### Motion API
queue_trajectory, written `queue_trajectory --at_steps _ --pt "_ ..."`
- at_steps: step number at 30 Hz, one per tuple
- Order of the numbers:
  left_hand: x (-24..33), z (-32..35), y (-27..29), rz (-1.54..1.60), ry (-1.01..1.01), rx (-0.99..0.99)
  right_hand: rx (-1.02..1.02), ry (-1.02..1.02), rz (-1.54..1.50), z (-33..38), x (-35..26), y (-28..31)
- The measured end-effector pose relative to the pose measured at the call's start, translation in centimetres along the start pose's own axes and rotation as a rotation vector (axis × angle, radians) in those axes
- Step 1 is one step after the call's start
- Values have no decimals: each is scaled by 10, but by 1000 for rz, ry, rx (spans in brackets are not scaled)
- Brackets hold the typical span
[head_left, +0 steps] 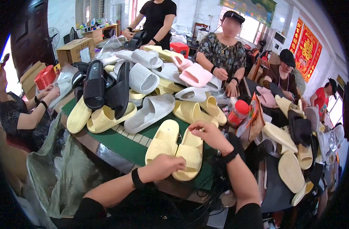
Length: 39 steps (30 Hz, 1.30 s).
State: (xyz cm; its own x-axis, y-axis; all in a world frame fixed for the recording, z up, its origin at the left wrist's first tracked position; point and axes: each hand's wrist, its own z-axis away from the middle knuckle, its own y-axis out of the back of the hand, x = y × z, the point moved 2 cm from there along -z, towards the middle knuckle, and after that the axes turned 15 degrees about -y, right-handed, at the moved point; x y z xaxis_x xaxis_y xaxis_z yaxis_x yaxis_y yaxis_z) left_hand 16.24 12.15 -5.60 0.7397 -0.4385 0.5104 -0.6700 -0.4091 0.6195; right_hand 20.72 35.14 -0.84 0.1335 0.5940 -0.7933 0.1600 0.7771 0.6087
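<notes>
A pair of pale yellow ribbed slippers lies side by side at the table's near edge, the left slipper point(168, 131) and the right slipper point(188, 164), straps toward me. My left hand point(163, 167) is over the straps, its fingers bent and pressed together; whatever they pinch cannot be made out. Above the right slipper's heel, my right hand point(212, 137) curls its fingers inward, and anything in them is too small to name. Just beyond are a grey slipper point(149, 114) and another yellow slipper point(189, 111).
A heap of slippers, including a black slipper point(94, 86) and a pink slipper point(196, 75), covers the green tabletop point(119, 143). A red-lidded jar point(238, 112) stands at right. A green sack point(60, 173) hangs at left. Several people work around the table.
</notes>
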Motion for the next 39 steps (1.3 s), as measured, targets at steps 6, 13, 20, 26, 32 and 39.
queue_trajectory --at_steps 6,13,20,26,32,39 --pt "7 20 23 366 347 427 -206 -136 -188 42 -44 -52" --pt "1 38 21 618 344 521 -59 -7 -131 73 -38 -97" --pt "0 36 13 652 329 509 166 -126 -299 87 -28 -98" --pt "7 31 18 513 362 416 176 -127 -404 90 -14 -103" --pt "16 26 34 -38 273 196 151 -73 -654 92 -10 -103" --pt "13 22 23 111 286 358 152 -24 -733 92 -6 -106"
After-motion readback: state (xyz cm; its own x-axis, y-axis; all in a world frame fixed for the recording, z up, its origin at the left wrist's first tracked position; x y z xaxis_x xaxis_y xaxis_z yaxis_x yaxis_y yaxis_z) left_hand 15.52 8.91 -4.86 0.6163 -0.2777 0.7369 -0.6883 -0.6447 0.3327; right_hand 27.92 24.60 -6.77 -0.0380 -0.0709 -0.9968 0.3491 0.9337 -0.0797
